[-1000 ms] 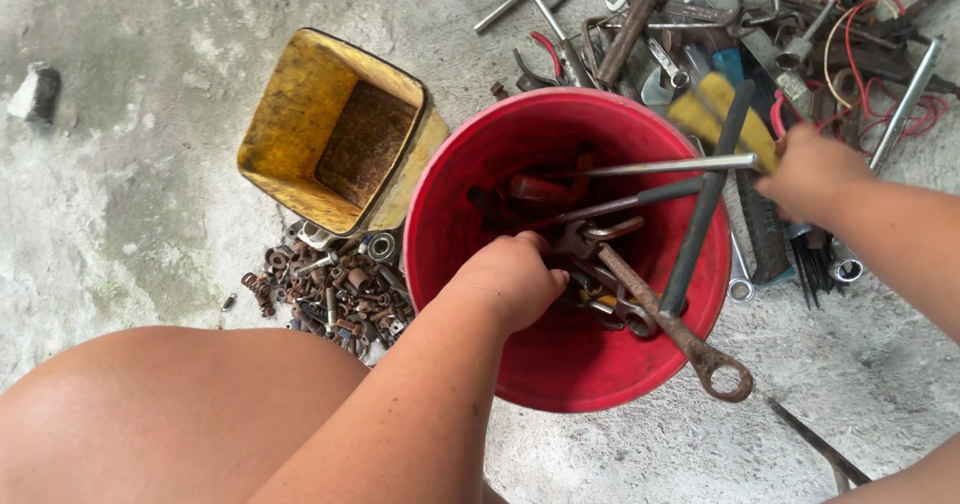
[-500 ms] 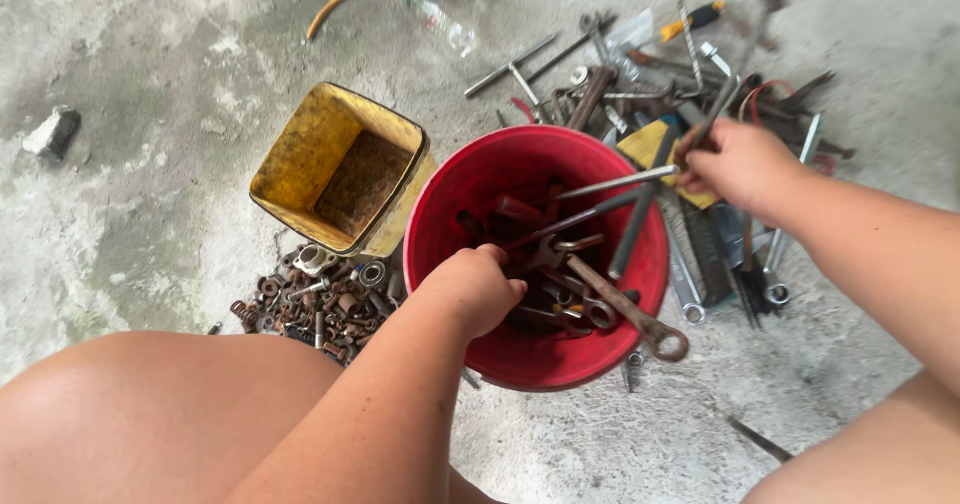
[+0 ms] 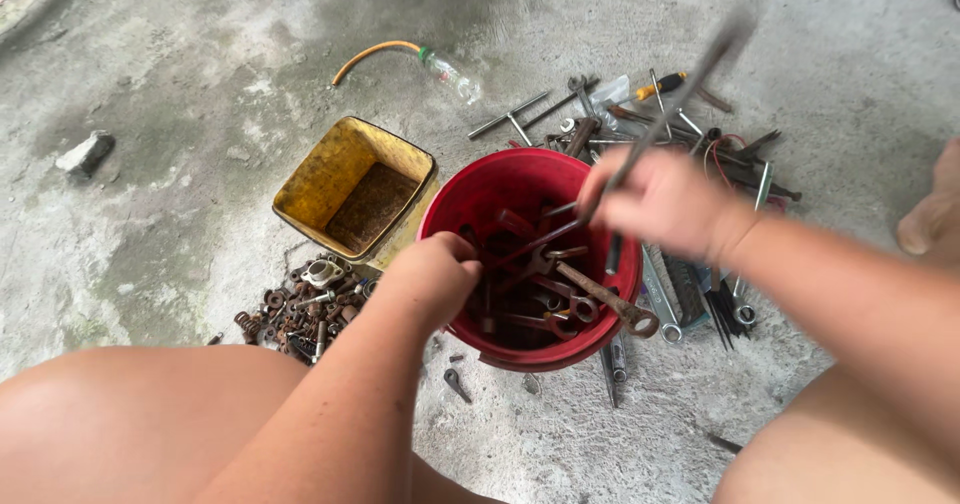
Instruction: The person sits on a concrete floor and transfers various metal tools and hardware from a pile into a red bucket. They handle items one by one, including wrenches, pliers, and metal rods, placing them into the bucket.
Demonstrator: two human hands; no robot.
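A red bucket [image 3: 520, 179] full of rusty wrenches stands on the concrete floor between my knees. My left hand [image 3: 432, 279] reaches over the bucket's near-left rim, fingers curled down among the tools; what it grips is hidden. My right hand [image 3: 662, 202] hovers over the bucket's right side, closed on a long thin metal tool [image 3: 690, 89] that slants up and to the right, blurred by motion. A rusty ring wrench [image 3: 612, 306] lies across the bucket's right rim.
A dirty yellow square container [image 3: 352, 189] stands left of the bucket. Rusty nuts and bolts [image 3: 300, 306] are heaped in front of it. A pile of tools [image 3: 690, 139] spreads behind and right of the bucket. A plastic bottle with an orange hose [image 3: 440, 69] lies farther back, and a stone [image 3: 85, 154] at left.
My right hand has lifted the long metal tool up out of the bucket, tilting it upward to the right. The view has pulled back and tilted, showing more floor. My left hand stays at the rim.
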